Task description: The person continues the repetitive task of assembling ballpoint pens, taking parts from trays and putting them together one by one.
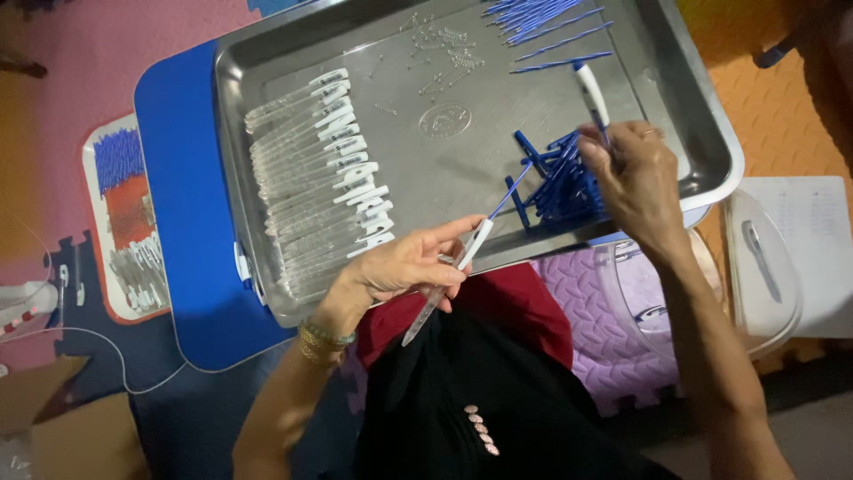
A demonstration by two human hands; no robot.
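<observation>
Left hand (404, 267) grips a clear pen (451, 276) angled up-right (refill poking trayward); right hand (635, 182) pinches a white pen (593, 96) over the tray (702, 116), bare steel centre.

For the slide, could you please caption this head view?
Left hand holds a clear pen barrel with blue refill; right hand lifts a pen above a steel tray.

Blue surface (191, 267) down low, steel tray (702, 124) sitting right on it, foam mat floor (80, 53) underneath, smaller tray (91, 222) alongside
</observation>
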